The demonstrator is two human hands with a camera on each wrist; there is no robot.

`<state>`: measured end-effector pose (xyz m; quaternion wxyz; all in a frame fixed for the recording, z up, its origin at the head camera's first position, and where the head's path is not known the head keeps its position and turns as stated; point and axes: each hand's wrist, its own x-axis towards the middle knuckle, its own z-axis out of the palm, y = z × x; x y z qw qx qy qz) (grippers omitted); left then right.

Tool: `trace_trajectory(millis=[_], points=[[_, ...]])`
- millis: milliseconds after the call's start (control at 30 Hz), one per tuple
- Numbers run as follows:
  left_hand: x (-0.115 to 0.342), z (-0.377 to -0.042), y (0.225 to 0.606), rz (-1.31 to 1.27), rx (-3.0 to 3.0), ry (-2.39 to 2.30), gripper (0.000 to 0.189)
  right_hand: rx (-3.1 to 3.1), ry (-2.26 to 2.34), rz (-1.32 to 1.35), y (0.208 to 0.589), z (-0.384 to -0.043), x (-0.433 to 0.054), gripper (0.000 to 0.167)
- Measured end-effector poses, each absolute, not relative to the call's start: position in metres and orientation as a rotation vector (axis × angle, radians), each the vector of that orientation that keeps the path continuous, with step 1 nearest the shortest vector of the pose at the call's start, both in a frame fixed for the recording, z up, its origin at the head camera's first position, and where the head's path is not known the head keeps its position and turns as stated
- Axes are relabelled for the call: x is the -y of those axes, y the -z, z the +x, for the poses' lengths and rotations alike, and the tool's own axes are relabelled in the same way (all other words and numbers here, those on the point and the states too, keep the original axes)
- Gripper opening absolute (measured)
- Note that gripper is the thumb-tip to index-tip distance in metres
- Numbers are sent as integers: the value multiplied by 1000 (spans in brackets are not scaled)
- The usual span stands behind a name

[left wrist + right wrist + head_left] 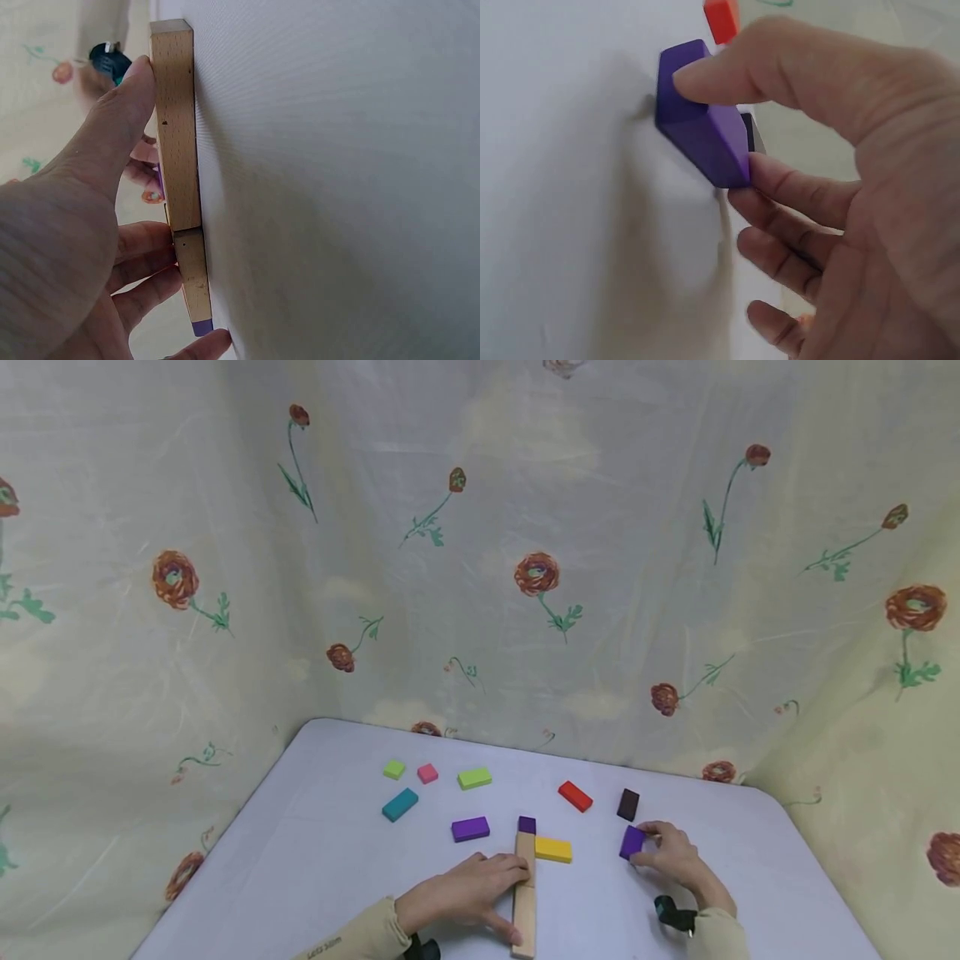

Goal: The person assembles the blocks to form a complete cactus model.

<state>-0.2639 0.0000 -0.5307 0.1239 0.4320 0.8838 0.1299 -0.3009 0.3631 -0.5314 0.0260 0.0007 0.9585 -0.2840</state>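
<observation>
Two plain wooden blocks lie end to end, the nearer one [527, 914] and the farther one [527, 846], with a small purple piece [527, 825] at the far end. My left hand [476, 889] rests along this row, thumb on the nearer block and fingers on the farther one. In the left wrist view one fingertip [216, 343] reaches the purple end. On the right, a purple block [694, 112] is pinched between the thumb and fingers of my right hand [675, 856], tilted close over the table in the right wrist view.
A yellow block [553, 849] sits against the row's right side. Another purple block [470, 829], a teal one [401, 804], a pink one [427, 773] and two lime ones lie left. A red block [575, 796] and a dark block [628, 804] lie right. Flowered cloth surrounds the table.
</observation>
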Motion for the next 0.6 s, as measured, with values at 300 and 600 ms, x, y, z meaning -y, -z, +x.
trace_trajectory(millis=[300, 600], points=[[0, -265, 532, 1273, -2585, -365, 84, -2974, 860, -31, 532, -309, -338, 65], [0, -265, 533, 1260, -2592, -355, 85, -2930, 921, -90, 534, -315, -315, 57]])
